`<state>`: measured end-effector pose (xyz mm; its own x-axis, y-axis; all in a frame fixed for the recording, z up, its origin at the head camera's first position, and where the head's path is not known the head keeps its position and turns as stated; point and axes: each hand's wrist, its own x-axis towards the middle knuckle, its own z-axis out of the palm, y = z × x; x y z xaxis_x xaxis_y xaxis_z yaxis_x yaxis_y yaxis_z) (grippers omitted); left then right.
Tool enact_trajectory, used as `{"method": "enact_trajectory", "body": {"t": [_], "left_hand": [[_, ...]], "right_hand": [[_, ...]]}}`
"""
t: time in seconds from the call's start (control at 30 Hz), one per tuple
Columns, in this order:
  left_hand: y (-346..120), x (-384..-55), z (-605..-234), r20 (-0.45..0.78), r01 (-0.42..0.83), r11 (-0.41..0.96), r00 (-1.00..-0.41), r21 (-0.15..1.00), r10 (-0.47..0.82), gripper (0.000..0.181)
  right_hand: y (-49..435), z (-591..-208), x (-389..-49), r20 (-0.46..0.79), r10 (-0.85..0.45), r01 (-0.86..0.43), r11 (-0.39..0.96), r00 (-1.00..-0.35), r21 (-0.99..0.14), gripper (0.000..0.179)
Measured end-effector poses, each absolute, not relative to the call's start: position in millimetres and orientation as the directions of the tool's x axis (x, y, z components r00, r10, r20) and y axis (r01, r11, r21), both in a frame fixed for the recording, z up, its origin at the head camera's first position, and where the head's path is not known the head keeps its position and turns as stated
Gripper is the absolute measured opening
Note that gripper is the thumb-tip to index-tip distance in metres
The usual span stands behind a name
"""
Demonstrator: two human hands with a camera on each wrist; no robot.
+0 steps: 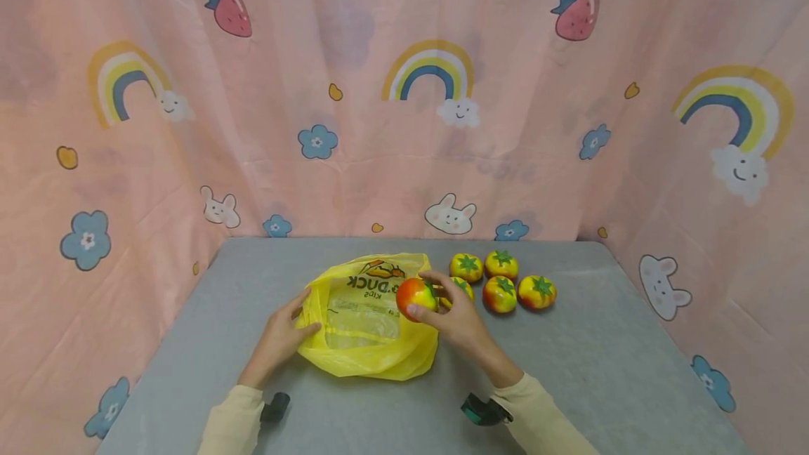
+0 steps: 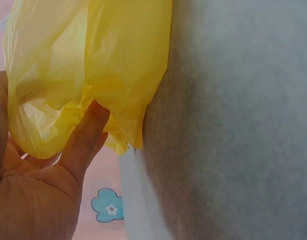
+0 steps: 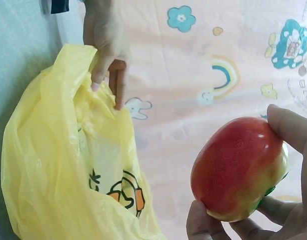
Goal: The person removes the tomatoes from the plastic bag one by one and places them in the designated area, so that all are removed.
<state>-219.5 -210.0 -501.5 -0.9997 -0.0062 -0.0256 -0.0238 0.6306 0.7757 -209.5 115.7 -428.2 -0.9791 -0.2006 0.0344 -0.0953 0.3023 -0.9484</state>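
Observation:
A yellow plastic bag [image 1: 379, 364] with a printed duck logo stands on the table, its mouth held wide and facing up. My left hand [image 1: 278, 339] holds the bag's left rim, thumb on the near side and fingers farther back. In the left wrist view, the thumb presses against the thin yellow film. My right hand [image 1: 464, 325] grips a red and yellow tomato [image 3: 236, 170] with a green leafy top, between thumb and fingers. This tomato [image 1: 415, 300] is above the right side of the bag's mouth, apart from the film in the right wrist view.
Several more tomatoes [image 1: 500, 294] with green tops sit together on the grey table [image 1: 607, 357], right of the bag. One is partly hidden behind my right hand. A pink patterned curtain [image 1: 354, 188] hangs around the back and sides.

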Motion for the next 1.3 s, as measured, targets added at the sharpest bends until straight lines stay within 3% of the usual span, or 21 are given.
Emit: {"method": "enact_trajectory", "body": {"t": [0.93,1.3], "left_hand": [[-207,-220,-505,-0.029,-0.028,0.627,-1.000,0.779,-0.008,0.074],[-211,-219,-502,-0.042,-0.033,0.640,-0.999,0.768,-0.001,0.074]], "right_hand": [[166,-452,-210,0.059,-0.098,-0.098,0.456,-0.993,-0.885,0.063],[182,-465,-211,0.145,-0.061,-0.155,0.536,-0.988,-0.830,0.066]]}}
